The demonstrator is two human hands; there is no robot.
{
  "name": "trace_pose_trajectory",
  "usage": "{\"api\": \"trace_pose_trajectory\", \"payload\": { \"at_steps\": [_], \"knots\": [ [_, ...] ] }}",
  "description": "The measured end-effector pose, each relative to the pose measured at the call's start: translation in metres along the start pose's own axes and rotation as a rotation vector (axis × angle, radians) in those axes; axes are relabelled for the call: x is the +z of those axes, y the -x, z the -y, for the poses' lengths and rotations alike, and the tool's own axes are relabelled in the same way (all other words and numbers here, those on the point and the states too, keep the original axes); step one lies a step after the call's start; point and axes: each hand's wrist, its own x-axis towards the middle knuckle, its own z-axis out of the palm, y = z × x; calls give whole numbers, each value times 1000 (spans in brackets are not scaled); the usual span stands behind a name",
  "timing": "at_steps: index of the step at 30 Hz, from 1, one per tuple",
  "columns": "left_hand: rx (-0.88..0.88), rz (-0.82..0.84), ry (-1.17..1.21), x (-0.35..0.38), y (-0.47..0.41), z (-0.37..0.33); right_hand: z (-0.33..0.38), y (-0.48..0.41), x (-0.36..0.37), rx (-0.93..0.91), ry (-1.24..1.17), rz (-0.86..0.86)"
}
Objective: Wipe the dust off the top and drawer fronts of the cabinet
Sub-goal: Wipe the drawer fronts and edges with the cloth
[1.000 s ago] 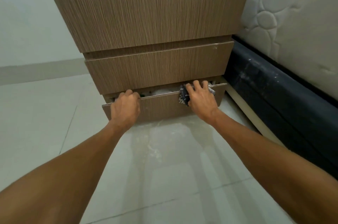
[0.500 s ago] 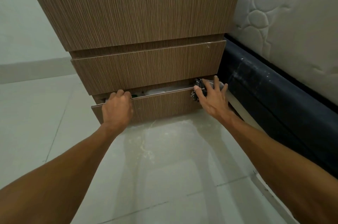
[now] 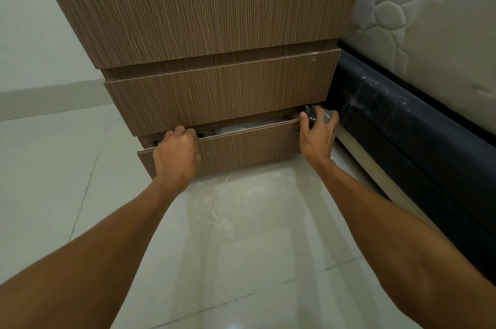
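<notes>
A brown wood-grain cabinet (image 3: 204, 6) fills the upper middle of the head view, its drawer fronts stacked. The bottom drawer (image 3: 247, 146) stands slightly pulled out, with pale things dimly visible in the gap above it. My left hand (image 3: 175, 154) is curled over the left part of that drawer's top edge. My right hand (image 3: 316, 135) presses a dark patterned cloth (image 3: 311, 115) against the drawer's right end, fingers spread over it. Most of the cloth is hidden under my hand. The cabinet's top is out of view.
A dark blue bed frame (image 3: 402, 119) with a white quilted mattress (image 3: 434, 33) stands right beside the cabinet. Pale glossy floor tiles (image 3: 241, 248) lie below, dusty smears near the drawer. A light wall (image 3: 32, 33) and skirting are at left.
My right hand has slid the cloth rightward along the bottom drawer's top edge to its right end. My left hand has kept its hold on the drawer's left part.
</notes>
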Motion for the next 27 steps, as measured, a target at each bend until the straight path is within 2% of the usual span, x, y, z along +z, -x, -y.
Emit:
{"api": "trace_pose_trajectory", "payload": {
  "at_steps": [5,10,13,17,19,23,25,27],
  "knots": [
    [6,0,7,0,0,3,3,-17,-9,142,-67,-79],
    [73,56,61,-6,-5,13,0,-16,-29,623,-409,-208],
    [100,147,160,-16,-13,23,3,-8,-28,731,-607,-223],
    [61,344,273,-29,-25,26,33,5,-7,815,-1057,-51],
    [24,413,296,-32,-28,27,53,17,9,883,-1106,21],
    [-80,438,375,-33,-29,28,91,53,43,1034,-1242,253],
    [-107,454,410,-33,-30,29,106,71,59,1094,-1286,266],
    [-117,473,403,-34,-32,30,120,88,75,1233,-1409,238]
  ]
}}
